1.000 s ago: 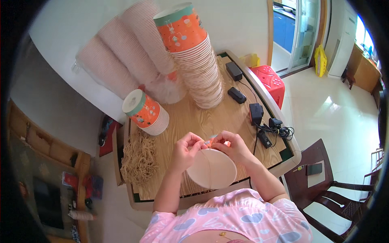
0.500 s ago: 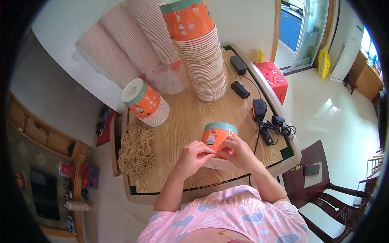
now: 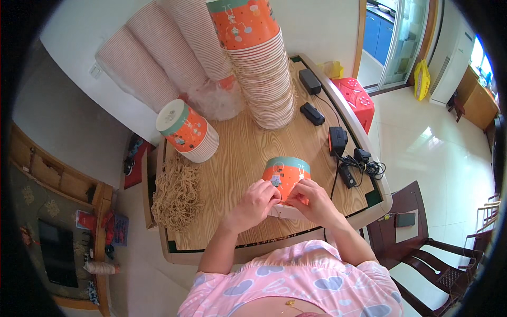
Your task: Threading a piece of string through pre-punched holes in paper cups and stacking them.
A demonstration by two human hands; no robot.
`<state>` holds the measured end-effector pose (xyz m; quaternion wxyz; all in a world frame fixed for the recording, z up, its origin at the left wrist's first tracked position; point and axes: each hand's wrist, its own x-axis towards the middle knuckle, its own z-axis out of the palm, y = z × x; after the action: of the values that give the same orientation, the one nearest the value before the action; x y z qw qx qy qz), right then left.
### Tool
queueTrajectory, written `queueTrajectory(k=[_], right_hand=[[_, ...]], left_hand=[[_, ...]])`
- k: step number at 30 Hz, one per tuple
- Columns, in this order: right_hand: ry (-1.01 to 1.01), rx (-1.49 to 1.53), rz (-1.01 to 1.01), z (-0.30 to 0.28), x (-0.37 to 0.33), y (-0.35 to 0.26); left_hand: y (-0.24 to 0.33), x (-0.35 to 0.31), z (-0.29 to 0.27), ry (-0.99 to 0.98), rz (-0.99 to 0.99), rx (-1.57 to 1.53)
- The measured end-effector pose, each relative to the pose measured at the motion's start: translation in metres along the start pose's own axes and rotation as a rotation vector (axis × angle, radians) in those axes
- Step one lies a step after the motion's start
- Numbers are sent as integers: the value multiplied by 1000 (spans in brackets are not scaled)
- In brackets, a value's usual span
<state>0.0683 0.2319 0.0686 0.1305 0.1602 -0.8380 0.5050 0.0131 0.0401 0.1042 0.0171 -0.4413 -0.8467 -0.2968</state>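
Note:
An orange paper bucket (image 3: 288, 177) with a green band stands upside down at the table's near side. My left hand (image 3: 257, 203) is closed in a pinch at its near left, fingertips against the orange wall. Close beside it, my right hand (image 3: 312, 203) pinches at the near right of the same bucket. Between the fingertips runs a thin cord, mostly hidden by the fingers. A loose heap of beige cords (image 3: 177, 198) lies at the table's left edge. Behind it sits a short stack of matching buckets (image 3: 193, 129), also upside down.
A tall stack of buckets (image 3: 261, 79) with cords hanging along it rises at the back. Plastic-wrapped stacks (image 3: 137, 63) lean on the wall. Black adapters (image 3: 338, 141) and tangled cables lie along the right edge. A red stool (image 3: 354, 100) and a dark wooden chair (image 3: 396, 232) stand right of the table.
Both hands stay at the bucket's near side. The left fingers have curled in more, and the right hand has turned slightly. The view has shifted a little.

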Motion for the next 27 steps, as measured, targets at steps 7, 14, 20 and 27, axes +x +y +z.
queueTrajectory(k=[7, 14, 20, 27], right_hand=[[1, -2, 37, -3, -5, -5], [22, -329, -183, 7, 1, -13], [235, -291, -203, -10, 21, -18], [228, -231, 128, -28, 28, -17]], left_hand=[[2, 3, -1, -85, -10, -26], [3, 7, 0, 61, -41, -60], [-5, 5, -17, 347, -137, 82], [-49, -14, -40, 732, -404, 110]])
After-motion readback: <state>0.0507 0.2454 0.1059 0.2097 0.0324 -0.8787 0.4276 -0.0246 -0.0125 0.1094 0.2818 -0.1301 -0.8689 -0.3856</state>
